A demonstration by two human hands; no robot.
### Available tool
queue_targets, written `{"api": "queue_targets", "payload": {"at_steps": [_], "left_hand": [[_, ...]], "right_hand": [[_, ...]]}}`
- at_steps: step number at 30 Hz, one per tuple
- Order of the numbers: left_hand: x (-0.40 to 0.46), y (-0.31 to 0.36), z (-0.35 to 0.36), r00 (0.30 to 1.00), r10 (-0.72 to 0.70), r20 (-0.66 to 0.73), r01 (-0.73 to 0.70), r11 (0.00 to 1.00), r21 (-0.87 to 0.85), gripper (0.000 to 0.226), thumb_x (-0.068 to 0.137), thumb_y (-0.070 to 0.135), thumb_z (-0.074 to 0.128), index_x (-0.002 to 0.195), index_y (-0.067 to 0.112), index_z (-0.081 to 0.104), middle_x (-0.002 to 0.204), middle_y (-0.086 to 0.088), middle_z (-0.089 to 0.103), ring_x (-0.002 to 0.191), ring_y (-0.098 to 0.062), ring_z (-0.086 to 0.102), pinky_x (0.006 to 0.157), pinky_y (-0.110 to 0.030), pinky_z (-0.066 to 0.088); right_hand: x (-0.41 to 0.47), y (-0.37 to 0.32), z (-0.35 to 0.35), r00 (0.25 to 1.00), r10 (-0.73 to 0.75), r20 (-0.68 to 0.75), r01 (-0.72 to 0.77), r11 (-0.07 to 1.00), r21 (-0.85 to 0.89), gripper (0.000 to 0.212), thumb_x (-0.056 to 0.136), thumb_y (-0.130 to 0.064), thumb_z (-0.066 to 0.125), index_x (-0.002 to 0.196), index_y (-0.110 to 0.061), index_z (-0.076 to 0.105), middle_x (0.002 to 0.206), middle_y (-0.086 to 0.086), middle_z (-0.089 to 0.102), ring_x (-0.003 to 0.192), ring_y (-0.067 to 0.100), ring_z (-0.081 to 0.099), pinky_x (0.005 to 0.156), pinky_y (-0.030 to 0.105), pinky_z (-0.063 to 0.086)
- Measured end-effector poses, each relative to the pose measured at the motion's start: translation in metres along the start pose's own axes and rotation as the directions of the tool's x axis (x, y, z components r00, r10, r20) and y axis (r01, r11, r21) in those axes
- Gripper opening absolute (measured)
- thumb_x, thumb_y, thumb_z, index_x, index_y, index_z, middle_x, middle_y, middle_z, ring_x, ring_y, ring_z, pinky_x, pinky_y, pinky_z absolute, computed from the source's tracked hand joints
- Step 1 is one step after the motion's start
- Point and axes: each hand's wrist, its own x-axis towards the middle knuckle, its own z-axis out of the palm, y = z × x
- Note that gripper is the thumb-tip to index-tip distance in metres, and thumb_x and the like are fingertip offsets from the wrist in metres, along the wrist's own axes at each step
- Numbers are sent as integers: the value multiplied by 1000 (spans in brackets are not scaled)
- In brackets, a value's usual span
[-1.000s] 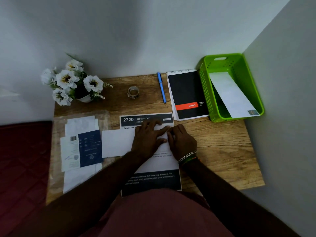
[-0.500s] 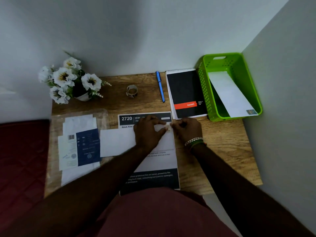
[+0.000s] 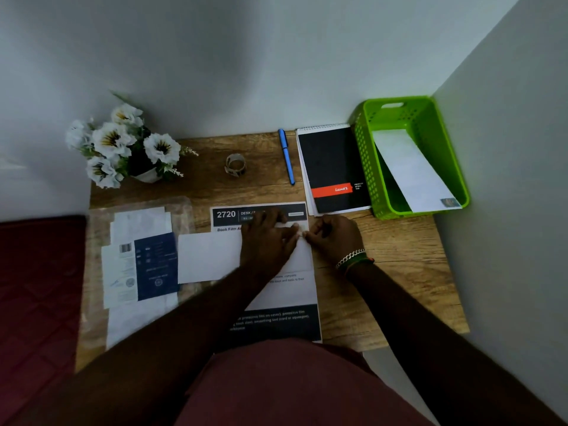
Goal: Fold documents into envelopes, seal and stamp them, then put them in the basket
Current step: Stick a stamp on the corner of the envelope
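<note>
- At the middle of the wooden desk (image 3: 399,272), your left hand (image 3: 266,241) lies on the white envelope (image 3: 209,256), fingers stretched toward its right end and pressing it flat.
- Your right hand (image 3: 333,238) meets it there, fingers curled, thumb and forefinger pinched at the envelope's upper right corner; whatever small thing sits between them is too tiny to make out, so I cannot tell what you grip.
- A bracelet (image 3: 350,258) circles your right wrist.
- The envelope lies across a printed sheet (image 3: 276,321) headed "2720", which reaches the near edge of the desk.
- To your left, a stack of papers (image 3: 138,272) with a dark blue booklet on top rests on a clear plastic sleeve.
- In the far right corner, the green basket (image 3: 368,167) stands against the wall; one sealed envelope (image 3: 412,170) leans inside it, a stamp on its near corner.
- Just beside the basket lies a black notepad (image 3: 333,167) with a red band, then a blue pen (image 3: 286,155).
- A small roll of tape (image 3: 235,164) stands left of the pen, and a pot of white flowers (image 3: 123,146) fills the far left corner.
</note>
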Motion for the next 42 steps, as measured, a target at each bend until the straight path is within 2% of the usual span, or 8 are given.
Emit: {"api": "queue_targets", "payload": {"at_steps": [5, 10, 15, 21, 27, 30, 35, 42], "left_hand": [[-2, -13, -5, 994, 87, 61, -84, 995, -51, 37, 94, 50, 55, 128, 39, 65, 131, 6, 49, 124, -22, 39, 98, -42, 35], [-1, -18, -6, 992, 106, 73, -101, 992, -70, 36, 96, 41, 57, 131, 41, 63, 133, 8, 48, 124, -20, 40, 99, -39, 33], [-1, -17, -4, 996, 89, 26, -86, 991, -100, 32, 93, 40, 60, 124, 38, 69, 126, 8, 52, 118, -19, 43, 95, -40, 38], [9, -6, -5, 999, -33, -8, 31, 985, -172, 24, 90, 53, 65, 102, 37, 77, 111, 10, 54, 110, -13, 46, 88, -36, 36], [9, -6, -4, 1000, -13, 5, 14, 991, -135, 26, 85, 51, 70, 106, 36, 75, 112, 9, 53, 110, -16, 48, 87, -37, 39], [9, -6, -3, 1000, -13, -17, 10, 990, -138, 25, 86, 53, 69, 104, 37, 76, 111, 10, 53, 109, -15, 47, 85, -34, 36], [9, -9, -1, 1000, -9, -9, 8, 990, -140, 27, 85, 54, 68, 104, 35, 75, 112, 10, 54, 110, -15, 47, 88, -38, 40], [8, -12, -1, 1000, 20, -10, -21, 989, -149, 30, 88, 54, 65, 111, 38, 74, 112, 11, 51, 110, -15, 46, 88, -40, 43]], "right_hand": [[-3, -4, 5, 997, 71, -33, -70, 997, 9, 25, 73, -42, 82, 65, -27, 64, 64, -12, 63, 65, 3, 59, 67, 26, 50], [-12, -11, 15, 993, 79, -89, -82, 996, -39, 32, 70, -50, 80, 63, -29, 57, 64, -13, 58, 61, 0, 51, 55, 19, 35], [-12, -7, 9, 995, 93, -38, -93, 996, 4, 26, 70, -39, 82, 64, -28, 60, 64, -13, 60, 63, -2, 53, 58, 21, 35], [-10, -9, 8, 995, 87, -55, -87, 996, -1, 28, 75, -49, 78, 66, -24, 65, 65, -10, 62, 68, 8, 58, 61, 24, 37], [-11, -6, 9, 995, 81, -65, -81, 997, 11, 22, 74, -38, 79, 67, -24, 65, 68, -8, 65, 68, 8, 59, 64, 24, 43], [-11, -10, 11, 987, 131, -92, -129, 991, 29, 27, 74, -46, 78, 65, -25, 64, 64, -11, 61, 64, 6, 56, 59, 20, 37], [-5, -13, 18, 966, 205, -156, -197, 978, 65, 29, 76, -51, 74, 66, -25, 67, 72, -6, 69, 72, 14, 63, 67, 27, 46], [-11, -7, 13, 988, 100, -114, -99, 995, 8, 26, 78, -45, 77, 68, -26, 63, 68, -8, 64, 67, 10, 58, 60, 23, 39]]}}
